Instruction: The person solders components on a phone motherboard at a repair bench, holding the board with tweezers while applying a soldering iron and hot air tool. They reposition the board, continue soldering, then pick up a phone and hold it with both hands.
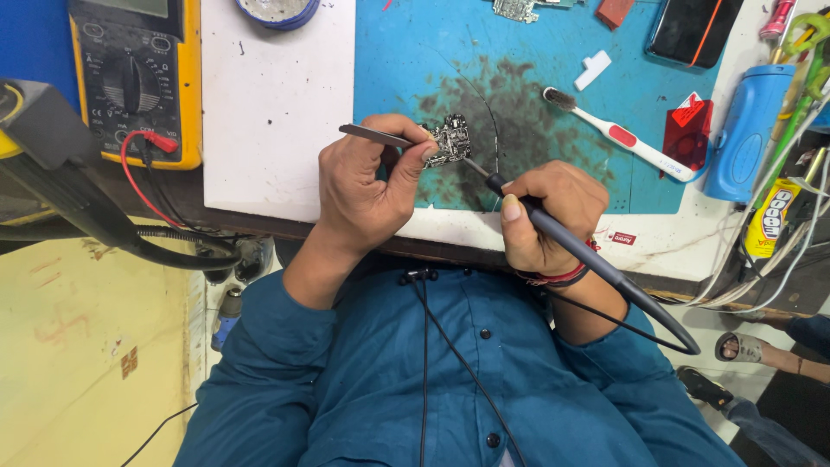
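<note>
My left hand (367, 177) pinches a pair of metal tweezers (373, 135) and steadies a small dark circuit board (451, 139) on the blue work mat (536, 104). The tweezers' handle sticks out to the left over a white sheet. My right hand (545, 212) grips a grey soldering iron (562, 242) like a pen. Its thin tip touches the lower right edge of the circuit board. The iron's cable loops off to the lower right. The mat under the board is stained dark.
A yellow multimeter (138, 78) with a red lead sits top left. A white toothbrush (618, 134) lies right of the board, beside a red packet (687, 130) and a blue canister (743, 130). A phone (692, 30) lies top right. Another person's sandalled feet (743, 348) show lower right.
</note>
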The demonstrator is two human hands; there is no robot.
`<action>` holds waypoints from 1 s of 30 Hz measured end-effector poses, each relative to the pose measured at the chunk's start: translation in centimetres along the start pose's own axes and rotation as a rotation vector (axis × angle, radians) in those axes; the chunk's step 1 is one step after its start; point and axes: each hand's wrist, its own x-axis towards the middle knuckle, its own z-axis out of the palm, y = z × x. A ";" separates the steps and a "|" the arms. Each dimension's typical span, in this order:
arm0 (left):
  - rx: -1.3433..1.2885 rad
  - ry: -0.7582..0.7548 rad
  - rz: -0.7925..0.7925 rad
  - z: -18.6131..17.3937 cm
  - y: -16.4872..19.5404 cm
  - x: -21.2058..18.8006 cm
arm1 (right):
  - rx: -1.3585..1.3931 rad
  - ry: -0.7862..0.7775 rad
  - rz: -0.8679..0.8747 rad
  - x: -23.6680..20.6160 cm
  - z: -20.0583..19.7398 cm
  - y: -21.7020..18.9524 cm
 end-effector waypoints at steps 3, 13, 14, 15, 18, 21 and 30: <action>0.002 -0.003 -0.015 0.0 0.1 0.0 | 0.001 -0.002 0.004 0.1 0.1 0.0; 0.028 0.005 0.003 0.0 0.0 0.1 | -0.010 -0.006 0.013 0.2 0.1 -0.1; 0.035 0.008 0.009 0.0 0.0 0.1 | -0.008 -0.006 0.012 0.2 0.1 0.0; 0.035 0.006 0.003 0.0 0.0 0.1 | -0.009 -0.005 0.010 0.2 0.2 0.0; 0.034 0.003 -0.005 0.0 0.0 0.1 | -0.009 -0.003 0.006 0.2 0.2 0.0; 0.028 0.005 0.000 0.0 -0.1 0.1 | -0.003 -0.004 0.004 0.2 0.2 0.0; 0.031 0.005 0.000 0.1 -0.2 0.1 | -0.007 0.000 0.011 0.2 0.2 0.1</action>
